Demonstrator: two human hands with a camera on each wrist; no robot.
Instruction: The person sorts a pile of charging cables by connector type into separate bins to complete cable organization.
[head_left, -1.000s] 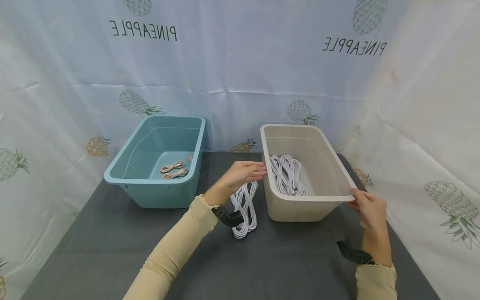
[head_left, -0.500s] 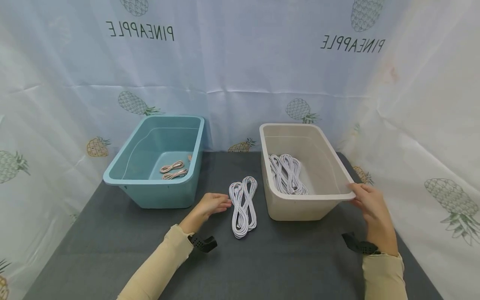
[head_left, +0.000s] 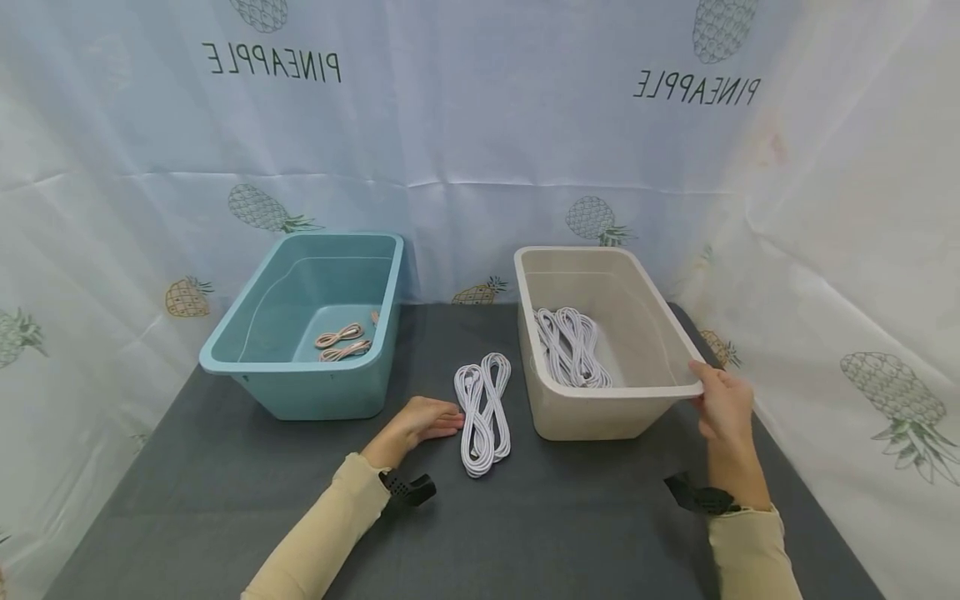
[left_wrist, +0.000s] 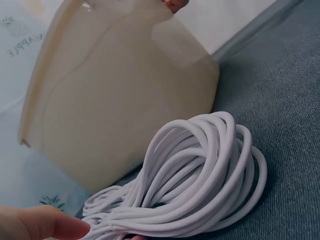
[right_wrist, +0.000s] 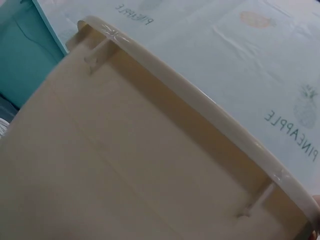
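On the dark cloth lies a bundled white cable (head_left: pixel 483 417), looped into long coils. My left hand (head_left: pixel 420 425) is low beside its left edge, fingers extended with the tips right at the coils. In the left wrist view the thumb (left_wrist: pixel 55 223) overlaps the end of the cable bundle (left_wrist: pixel 200 175), and a fingertip shows under it. My right hand (head_left: pixel 726 408) grips the front right corner of the beige bin (head_left: pixel 592 417), thumb over the rim. Inside that bin more white cables (head_left: pixel 576 346) lie along the left side.
A teal bin (head_left: pixel 330 392) stands to the left, holding small pinkish cables (head_left: pixel 341 335). Both bins back onto a white curtain (head_left: pixel 465 125) printed with pineapples, which also hangs at the sides. Dark cloth (head_left: pixel 525 533) covers the table.
My left hand has come away from the beige bin's left rim, moving down and left to the white cable on the table. The right hand stays on the bin's corner.
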